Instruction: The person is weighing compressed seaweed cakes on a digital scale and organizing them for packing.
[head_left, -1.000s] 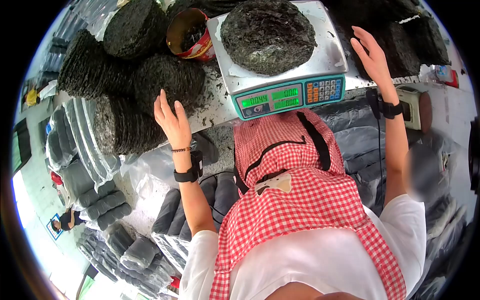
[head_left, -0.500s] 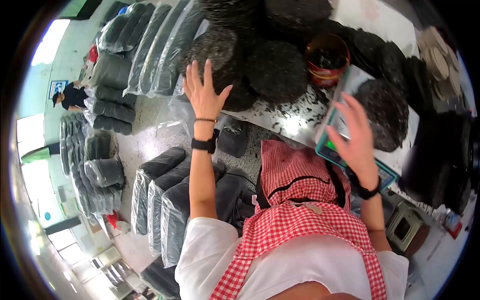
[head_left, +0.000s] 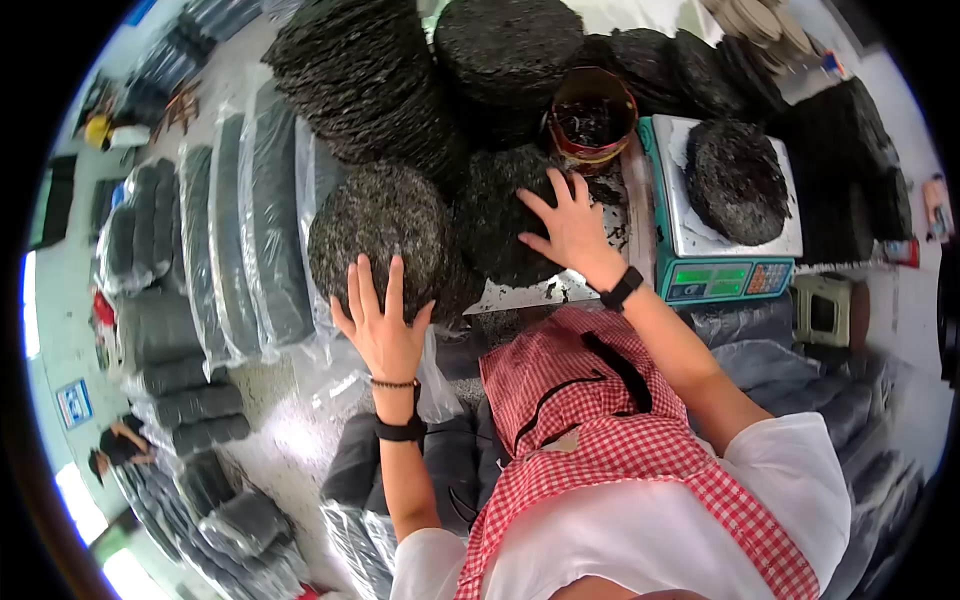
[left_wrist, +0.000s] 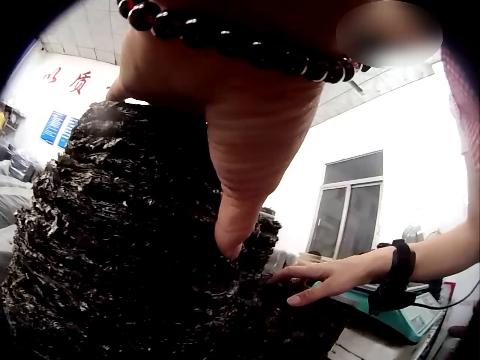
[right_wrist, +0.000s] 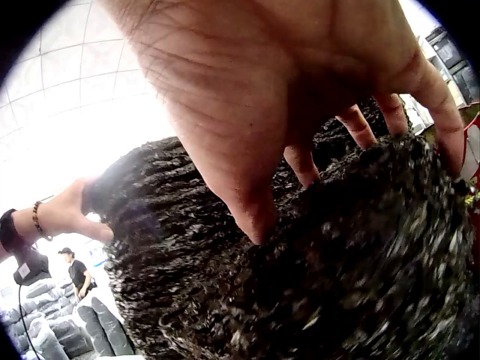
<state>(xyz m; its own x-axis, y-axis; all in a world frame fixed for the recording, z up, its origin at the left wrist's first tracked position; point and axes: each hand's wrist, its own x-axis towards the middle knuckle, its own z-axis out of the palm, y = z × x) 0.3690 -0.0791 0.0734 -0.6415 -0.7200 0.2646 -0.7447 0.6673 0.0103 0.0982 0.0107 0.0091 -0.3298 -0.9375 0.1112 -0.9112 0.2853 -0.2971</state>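
In the head view my left hand (head_left: 385, 325) lies with fingers spread at the near edge of a round stack of dried seaweed sheets (head_left: 375, 215). The left wrist view shows its thumb pointing down along the layered side of that stack (left_wrist: 97, 225). My right hand (head_left: 578, 232) spreads over the right side of a neighbouring dark seaweed stack (head_left: 500, 210). In the right wrist view the fingertips (right_wrist: 259, 225) come down on the seaweed's rough top (right_wrist: 352, 262). Neither hand curls round anything.
A digital scale (head_left: 680, 245) with a round seaweed piece (head_left: 738, 182) on its pan stands to the right. Behind my right hand is a red and gold tin (head_left: 592, 120). Tall seaweed stacks (head_left: 350, 80) rise at the back. Plastic-wrapped dark rolls (head_left: 270, 230) stand at the left.
The right hand has moved left from beside and over the scale to the dark stack. The left hand has come to the near edge of the round stack. The head view has shifted.
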